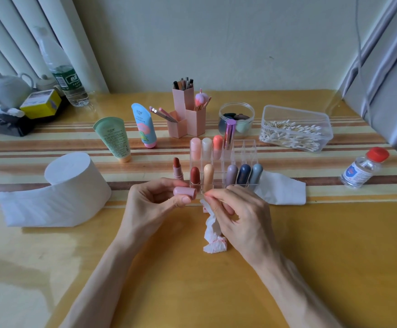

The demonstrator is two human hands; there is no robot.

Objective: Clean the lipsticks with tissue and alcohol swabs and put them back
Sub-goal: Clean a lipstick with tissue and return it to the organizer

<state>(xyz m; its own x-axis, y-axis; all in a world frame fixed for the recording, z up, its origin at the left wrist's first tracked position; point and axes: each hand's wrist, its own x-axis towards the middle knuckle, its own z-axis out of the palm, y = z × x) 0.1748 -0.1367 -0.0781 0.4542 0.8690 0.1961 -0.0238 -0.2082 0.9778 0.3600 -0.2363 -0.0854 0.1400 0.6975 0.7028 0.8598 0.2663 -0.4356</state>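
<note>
My left hand (pixel 155 200) holds a pink lipstick cap (pixel 184 192) on its side between thumb and fingers. My right hand (pixel 235 209) pinches a thin cotton swab (pixel 213 196) whose tip points toward the cap, and also holds a crumpled, pink-stained tissue (pixel 214 235) that hangs down to the table. An uncapped brown-red lipstick (pixel 177 168) stands just left of the clear acrylic organizer (pixel 247 150), which holds several capped lipsticks in two rows.
A toilet paper roll (pixel 74 183) sits at left and a flat tissue (pixel 280 188) right of the organizer. An alcohol bottle (pixel 364 170) with a red cap and a clear box of cotton swabs (pixel 294 129) stand at right. Tubes, pink brush holders and a jar stand behind.
</note>
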